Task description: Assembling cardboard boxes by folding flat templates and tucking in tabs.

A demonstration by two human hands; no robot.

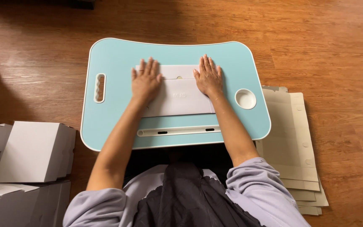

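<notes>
lavender sleeves up close, both palms flat, fingers spread, gripping nothing: left hand (145, 80) and right hand (209, 77) press the flat white cardboard box blank (177, 97) mid pale blue lap desk (110, 113); i'd keep even pressure along the fold.

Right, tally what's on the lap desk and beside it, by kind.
Light blue lap desk: 1
Flat white cardboard piece under left hand and right hand: 1
Folded white boxes, left: at least 2, others cut off
Stack of flat tan cardboard, right: 1
Total: at least 5
</notes>
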